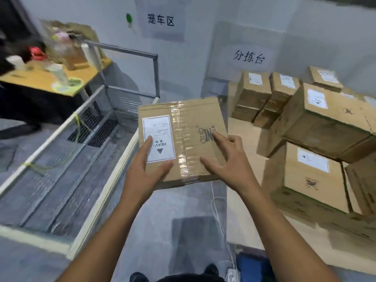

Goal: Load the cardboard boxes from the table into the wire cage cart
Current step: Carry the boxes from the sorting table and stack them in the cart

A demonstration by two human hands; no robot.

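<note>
You have the cardboard box (189,127) up in both hands, level, with its top face towards you. Your left hand (146,171) takes the near left corner: the thumb lies on top by the lower edge of the white label (158,131), the forefinger reaches up across that label, and the rest of the fingers (149,142) are hidden, so you cannot tell from here how they sit. Your right hand (227,163) is spread over the near right part of the top, thumb beside the strip of clear tape (183,139), with the outer fingers bent over the box's right edge. Both hands are clamped on the box.

Under your fingers is bare floor, in the gap between the two stations. To the left of your fingers stands the wire cage cart (113,180), its pale rim just beside the box's left edge. To the right of your fingers is the tabletop (244,139), and further right on it the other boxes (317,123) are stacked, several bearing white labels. Beyond your fingers, paper signs (249,57) hang on the wall. Far to the left and beyond is a cluttered desk (40,78), blurred.
</note>
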